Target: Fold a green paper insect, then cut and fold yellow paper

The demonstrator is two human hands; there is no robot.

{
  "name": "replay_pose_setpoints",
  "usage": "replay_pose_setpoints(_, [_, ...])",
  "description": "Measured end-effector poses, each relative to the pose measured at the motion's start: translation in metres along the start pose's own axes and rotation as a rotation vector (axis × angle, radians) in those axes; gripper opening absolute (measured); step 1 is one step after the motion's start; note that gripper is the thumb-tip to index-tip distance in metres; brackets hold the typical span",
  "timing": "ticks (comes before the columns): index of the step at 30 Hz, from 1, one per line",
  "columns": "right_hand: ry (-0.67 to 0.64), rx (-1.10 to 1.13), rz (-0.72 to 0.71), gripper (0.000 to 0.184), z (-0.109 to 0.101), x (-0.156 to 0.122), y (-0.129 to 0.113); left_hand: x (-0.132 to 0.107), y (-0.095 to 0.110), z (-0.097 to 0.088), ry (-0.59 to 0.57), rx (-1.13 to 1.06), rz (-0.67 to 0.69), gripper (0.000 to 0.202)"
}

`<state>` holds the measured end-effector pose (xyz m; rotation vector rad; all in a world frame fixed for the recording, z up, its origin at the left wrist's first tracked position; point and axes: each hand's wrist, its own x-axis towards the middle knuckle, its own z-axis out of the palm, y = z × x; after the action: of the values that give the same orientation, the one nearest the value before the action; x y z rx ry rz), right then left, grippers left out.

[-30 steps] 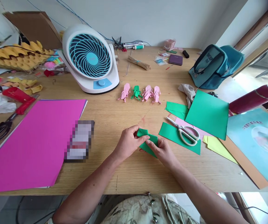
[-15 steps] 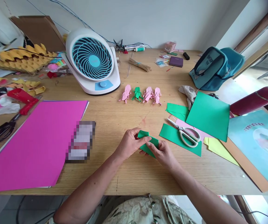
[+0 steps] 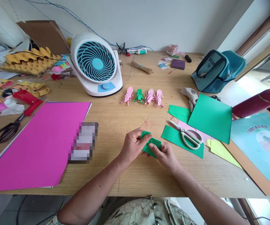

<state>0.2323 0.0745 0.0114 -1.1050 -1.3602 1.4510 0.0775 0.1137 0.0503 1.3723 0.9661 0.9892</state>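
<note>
A small folded piece of green paper (image 3: 152, 149) is held just above the table between both hands. My left hand (image 3: 133, 143) pinches its upper left part, thumb on top. At the right end my right hand (image 3: 164, 153) grips it, the thumb pressed on its face and the fingers underneath. Creases show on the paper, but its underside is hidden. Beyond the hands stand folded paper figures in a row: a green figure (image 3: 139, 95) among pink figures (image 3: 150, 96). White-handled scissors (image 3: 188, 136) lie to the right on a green paper strip (image 3: 170, 133).
A pixelated phone (image 3: 84, 142) and magenta sheets (image 3: 43, 140) lie on the left, with black-handled scissors (image 3: 5, 132) beyond. A fan (image 3: 97, 65) stands at the back left. On the right are a green sheet (image 3: 211, 118), a red bottle (image 3: 257, 103) and a teal bag (image 3: 216, 72).
Both thumbs have shifted slightly on the green paper, which is still in both hands. The whole view has moved a little, so things on the table appear slightly farther right.
</note>
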Motion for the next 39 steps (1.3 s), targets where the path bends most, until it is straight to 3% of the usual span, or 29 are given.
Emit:
replay_pose_setpoints(4, [0.113, 0.046, -0.025, 0.045, 0.002, 0.000, -0.006, 0.001, -0.004, 0.001, -0.040, -0.078, -0.019, 0.032])
replay_pose_setpoints(8, [0.154, 0.055, -0.044, 0.047, 0.004, 0.001, -0.007, 0.000, -0.008, 0.005, -0.006, -0.081, -0.040, 0.028])
replay_pose_setpoints(15, [0.111, 0.097, -0.031, 0.046, 0.003, 0.001, -0.005, 0.000, -0.002, 0.001, -0.041, -0.066, 0.015, 0.035])
replay_pose_setpoints(20, [0.073, 0.128, -0.025, 0.041, 0.003, 0.000, -0.008, 0.002, -0.002, -0.005, 0.028, 0.133, 0.116, 0.041])
replay_pose_setpoints(24, [0.087, 0.121, -0.021, 0.040, 0.003, -0.002, -0.005, 0.002, -0.002, -0.008, 0.053, 0.111, 0.098, 0.040])
replay_pose_setpoints(32, [0.066, -0.016, -0.012, 0.045, 0.004, -0.003, 0.005, 0.005, -0.003, -0.008, -0.006, 0.140, 0.219, 0.009])
replay_pose_setpoints(39, [0.016, -0.105, -0.025, 0.048, 0.004, -0.002, 0.003, 0.006, -0.007, -0.009, 0.013, 0.095, 0.143, 0.023])
